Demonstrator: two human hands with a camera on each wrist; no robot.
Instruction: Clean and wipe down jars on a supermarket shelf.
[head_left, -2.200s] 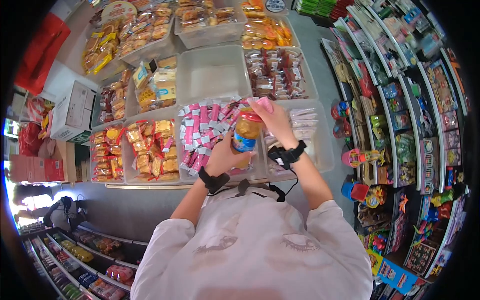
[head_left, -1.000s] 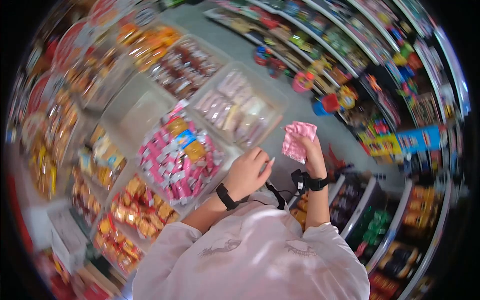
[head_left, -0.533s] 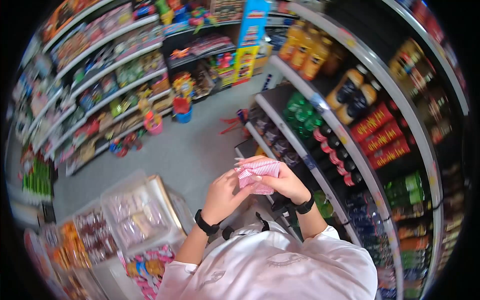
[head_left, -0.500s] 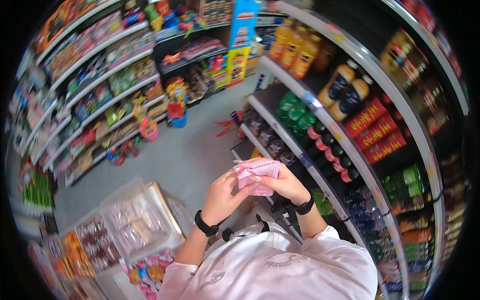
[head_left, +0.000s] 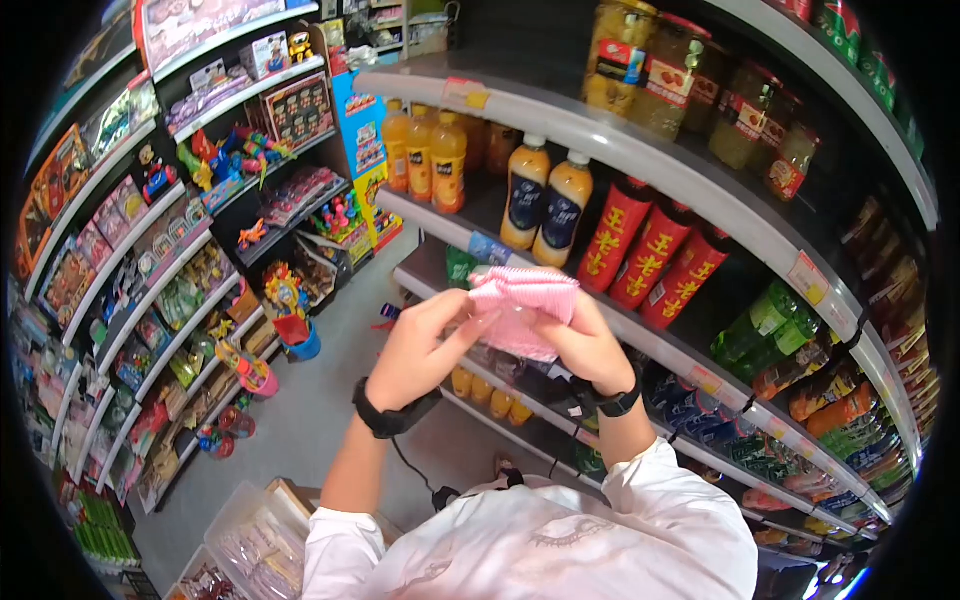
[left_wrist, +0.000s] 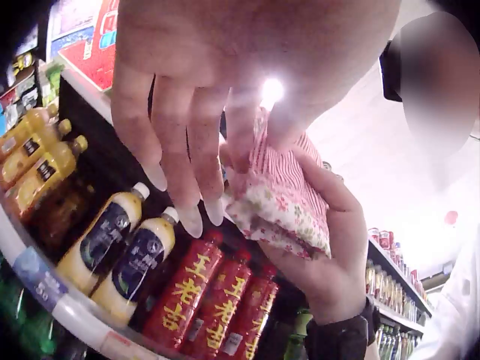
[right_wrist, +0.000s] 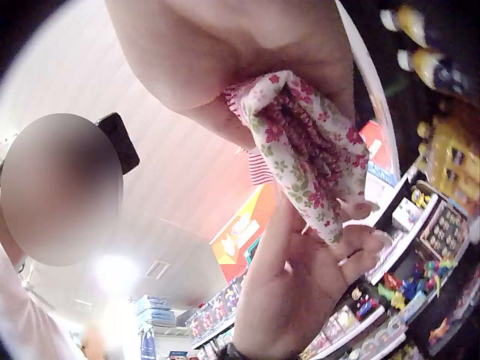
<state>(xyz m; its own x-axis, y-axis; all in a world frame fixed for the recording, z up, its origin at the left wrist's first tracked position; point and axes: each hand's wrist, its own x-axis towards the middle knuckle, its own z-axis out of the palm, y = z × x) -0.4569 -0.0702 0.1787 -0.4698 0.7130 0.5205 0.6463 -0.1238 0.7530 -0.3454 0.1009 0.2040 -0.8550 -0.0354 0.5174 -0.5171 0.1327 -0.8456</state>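
Note:
Both hands hold a folded cloth piece [head_left: 525, 300] in front of the chest, pink-and-white striped outside. Its floral, gathered edge [right_wrist: 304, 150] shows in the right wrist view, and the same flowered cloth [left_wrist: 281, 214] in the left wrist view. The left hand [head_left: 420, 345] pinches its left side between thumb and index finger, the other fingers stretched out in the left wrist view [left_wrist: 217, 97]. On the other side the right hand [head_left: 585, 340] grips the cloth, thumb on the near face.
Shelves ahead and right carry orange bottles [head_left: 435, 160], red bottles [head_left: 645, 255], jars [head_left: 675, 80] and green bottles [head_left: 765, 325]. A shelf edge [head_left: 590, 120] runs just beyond the hands. Toy shelves [head_left: 200, 300] stand left; a plastic bin [head_left: 255, 535] lies lower left.
The view has swung right, from the food bins to the drink shelves. A jar held earlier was left on the pink packets. The left hand has joined the right on the cloth, now raised slightly.

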